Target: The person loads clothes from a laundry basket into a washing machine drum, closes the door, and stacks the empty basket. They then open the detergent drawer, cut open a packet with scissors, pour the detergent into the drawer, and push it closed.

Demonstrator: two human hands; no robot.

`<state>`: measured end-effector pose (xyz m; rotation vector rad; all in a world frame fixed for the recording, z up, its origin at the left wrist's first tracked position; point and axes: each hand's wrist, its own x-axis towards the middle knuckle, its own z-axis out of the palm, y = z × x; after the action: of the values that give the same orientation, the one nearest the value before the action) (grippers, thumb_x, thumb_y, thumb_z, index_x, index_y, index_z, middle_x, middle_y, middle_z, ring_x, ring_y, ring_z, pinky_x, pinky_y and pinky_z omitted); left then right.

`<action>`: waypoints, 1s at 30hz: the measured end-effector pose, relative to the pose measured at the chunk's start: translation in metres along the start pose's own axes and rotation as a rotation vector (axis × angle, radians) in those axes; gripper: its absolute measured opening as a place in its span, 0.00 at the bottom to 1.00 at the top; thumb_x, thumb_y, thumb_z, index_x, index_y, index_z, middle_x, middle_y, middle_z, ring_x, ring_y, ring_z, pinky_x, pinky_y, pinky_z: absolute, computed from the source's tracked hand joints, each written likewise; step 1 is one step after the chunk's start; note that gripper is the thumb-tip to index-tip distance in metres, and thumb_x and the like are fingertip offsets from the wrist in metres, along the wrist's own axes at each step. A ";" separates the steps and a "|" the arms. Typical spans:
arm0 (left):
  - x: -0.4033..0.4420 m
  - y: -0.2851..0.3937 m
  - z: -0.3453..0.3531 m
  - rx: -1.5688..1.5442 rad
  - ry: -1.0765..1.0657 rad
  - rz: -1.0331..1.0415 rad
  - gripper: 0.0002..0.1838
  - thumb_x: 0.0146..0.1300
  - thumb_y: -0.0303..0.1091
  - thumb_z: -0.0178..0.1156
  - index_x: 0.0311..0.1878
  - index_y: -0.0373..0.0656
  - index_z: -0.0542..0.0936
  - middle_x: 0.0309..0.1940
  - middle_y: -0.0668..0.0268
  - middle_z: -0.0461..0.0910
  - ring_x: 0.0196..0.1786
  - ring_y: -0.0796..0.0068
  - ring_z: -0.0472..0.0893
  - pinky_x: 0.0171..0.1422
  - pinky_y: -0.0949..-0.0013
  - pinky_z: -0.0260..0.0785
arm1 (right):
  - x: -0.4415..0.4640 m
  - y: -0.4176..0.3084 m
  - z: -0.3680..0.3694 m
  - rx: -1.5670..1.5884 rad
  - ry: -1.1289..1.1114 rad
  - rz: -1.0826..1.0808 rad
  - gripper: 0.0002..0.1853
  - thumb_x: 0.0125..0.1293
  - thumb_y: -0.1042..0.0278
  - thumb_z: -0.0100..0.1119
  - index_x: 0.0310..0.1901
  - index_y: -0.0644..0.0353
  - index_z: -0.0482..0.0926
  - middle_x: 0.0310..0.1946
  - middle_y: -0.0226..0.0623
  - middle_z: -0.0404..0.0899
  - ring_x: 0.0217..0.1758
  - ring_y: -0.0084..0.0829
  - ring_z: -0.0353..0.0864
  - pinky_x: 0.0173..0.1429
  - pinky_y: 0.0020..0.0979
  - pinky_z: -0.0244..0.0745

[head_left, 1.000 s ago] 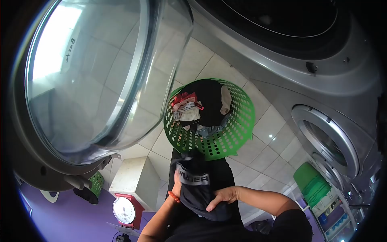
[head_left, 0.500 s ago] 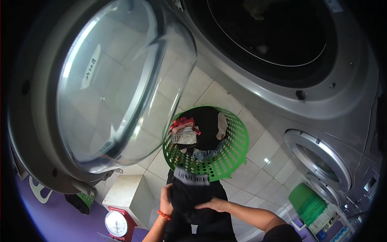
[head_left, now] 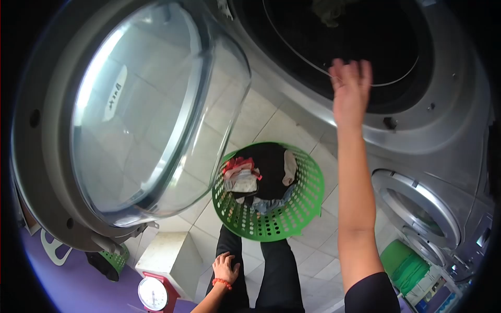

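My right hand (head_left: pixel 350 94) reaches up to the front-loader's dark drum opening (head_left: pixel 386 57), its fingers spread, slightly blurred and holding nothing. Inside the drum a pale cloth (head_left: pixel 329 11) shows; the rest is too dark to make out. My left hand (head_left: pixel 226 268), with an orange bead bracelet (head_left: pixel 222 283) at the wrist, lies with fingers outstretched on my black-clad leg (head_left: pixel 228 245). Between the machine and my legs stands a green perforated laundry basket (head_left: pixel 308 208). Dark clothing (head_left: pixel 271 175), a red-and-white garment (head_left: pixel 242 177) and a beige piece (head_left: pixel 289 168) are in it.
A large round glass door (head_left: pixel 141 104) hangs open at left. Below it are a white box (head_left: pixel 172 255) and a red dial scale (head_left: pixel 153 293). At right, a smaller round machine door (head_left: pixel 417 206) stands open near a green bucket (head_left: pixel 402 261).
The black garment with a lettered waistband has left both hands and is out of sight. My right hand has swung up to the drum; my left hand has dropped onto my leg.
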<state>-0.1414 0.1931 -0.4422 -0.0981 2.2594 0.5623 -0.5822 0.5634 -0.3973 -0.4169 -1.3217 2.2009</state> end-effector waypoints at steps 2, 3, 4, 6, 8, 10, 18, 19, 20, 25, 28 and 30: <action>0.000 0.001 -0.003 0.011 -0.003 0.002 0.20 0.48 0.39 0.62 0.46 0.47 0.74 0.54 0.63 0.69 0.60 0.58 0.63 0.61 0.55 0.55 | -0.045 0.030 -0.020 -0.209 -0.185 0.254 0.19 0.63 0.72 0.51 0.56 0.57 0.65 0.51 0.35 0.71 0.52 0.32 0.74 0.53 0.31 0.71; 0.001 0.002 -0.003 0.015 0.008 0.014 0.20 0.47 0.39 0.62 0.46 0.47 0.74 0.54 0.63 0.69 0.60 0.59 0.63 0.61 0.55 0.55 | -0.065 0.049 -0.044 -0.358 -0.247 0.466 0.16 0.63 0.70 0.53 0.52 0.56 0.69 0.48 0.31 0.73 0.49 0.26 0.75 0.49 0.28 0.71; 0.002 0.004 -0.003 0.038 0.013 0.020 0.20 0.47 0.39 0.62 0.45 0.47 0.75 0.53 0.63 0.69 0.60 0.59 0.63 0.61 0.55 0.54 | -0.086 0.070 -0.073 -0.454 -0.321 0.669 0.15 0.61 0.67 0.56 0.50 0.55 0.71 0.42 0.29 0.76 0.42 0.23 0.76 0.45 0.26 0.73; 0.004 0.007 -0.004 0.065 0.022 0.030 0.19 0.46 0.38 0.63 0.44 0.47 0.75 0.52 0.64 0.70 0.59 0.60 0.65 0.60 0.56 0.54 | -0.129 0.120 -0.138 -0.705 -0.379 1.069 0.16 0.60 0.66 0.57 0.49 0.55 0.72 0.38 0.29 0.76 0.37 0.21 0.76 0.39 0.25 0.74; 0.004 0.004 -0.002 0.054 0.010 0.026 0.19 0.46 0.39 0.63 0.44 0.48 0.75 0.52 0.64 0.70 0.59 0.60 0.66 0.61 0.56 0.54 | -0.178 0.173 -0.197 -0.884 -0.307 1.214 0.14 0.59 0.68 0.57 0.47 0.57 0.73 0.35 0.29 0.76 0.34 0.21 0.76 0.33 0.24 0.74; 0.006 0.001 -0.001 0.044 0.018 0.040 0.18 0.46 0.39 0.64 0.43 0.49 0.76 0.52 0.65 0.71 0.59 0.61 0.66 0.61 0.56 0.54 | -0.221 0.228 -0.241 -1.137 -0.420 0.943 0.21 0.56 0.71 0.58 0.52 0.58 0.70 0.38 0.38 0.76 0.39 0.33 0.77 0.41 0.33 0.75; 0.018 0.001 -0.008 0.094 -0.029 0.034 0.18 0.46 0.37 0.64 0.43 0.49 0.76 0.53 0.66 0.71 0.59 0.61 0.66 0.60 0.56 0.55 | -0.261 0.296 -0.247 -1.802 -0.739 0.185 0.37 0.49 0.69 0.64 0.61 0.52 0.59 0.46 0.46 0.72 0.45 0.50 0.75 0.49 0.44 0.71; 0.018 0.000 -0.007 0.099 -0.025 0.031 0.18 0.46 0.37 0.64 0.43 0.49 0.76 0.53 0.66 0.71 0.59 0.61 0.66 0.60 0.56 0.55 | -0.264 0.313 -0.261 -1.832 -0.683 0.408 0.31 0.50 0.68 0.62 0.58 0.52 0.62 0.44 0.46 0.73 0.45 0.50 0.74 0.48 0.44 0.71; 0.019 0.000 -0.007 0.098 -0.012 0.041 0.17 0.46 0.37 0.64 0.43 0.49 0.76 0.52 0.67 0.71 0.59 0.62 0.67 0.60 0.57 0.55 | -0.263 0.314 -0.258 -1.851 -0.622 0.634 0.26 0.52 0.67 0.59 0.55 0.53 0.66 0.42 0.47 0.73 0.45 0.50 0.74 0.47 0.44 0.71; 0.017 0.001 -0.008 0.056 -0.001 0.054 0.17 0.47 0.36 0.63 0.43 0.49 0.76 0.52 0.67 0.72 0.58 0.63 0.67 0.59 0.58 0.56 | -0.293 0.221 -0.225 -1.498 -0.782 0.537 0.11 0.52 0.65 0.53 0.35 0.61 0.70 0.34 0.48 0.70 0.39 0.51 0.73 0.40 0.45 0.70; 0.019 0.004 -0.016 -0.096 -0.013 -0.021 0.18 0.47 0.32 0.63 0.44 0.44 0.74 0.50 0.62 0.72 0.56 0.60 0.69 0.59 0.60 0.58 | -0.330 0.146 -0.198 -1.304 -0.702 0.424 0.09 0.52 0.65 0.52 0.31 0.62 0.68 0.31 0.47 0.70 0.35 0.52 0.73 0.37 0.46 0.69; 0.021 0.003 -0.015 -0.290 0.052 0.010 0.20 0.47 0.29 0.63 0.46 0.42 0.73 0.51 0.60 0.71 0.56 0.60 0.69 0.59 0.60 0.59 | -0.338 0.081 -0.165 -1.228 -0.653 0.445 0.09 0.51 0.67 0.53 0.30 0.64 0.68 0.31 0.48 0.69 0.35 0.52 0.72 0.37 0.45 0.68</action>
<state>-0.1666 0.1916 -0.4476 -0.2482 2.2154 0.8990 -0.2471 0.4531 -0.5497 -0.4377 -3.1478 1.5665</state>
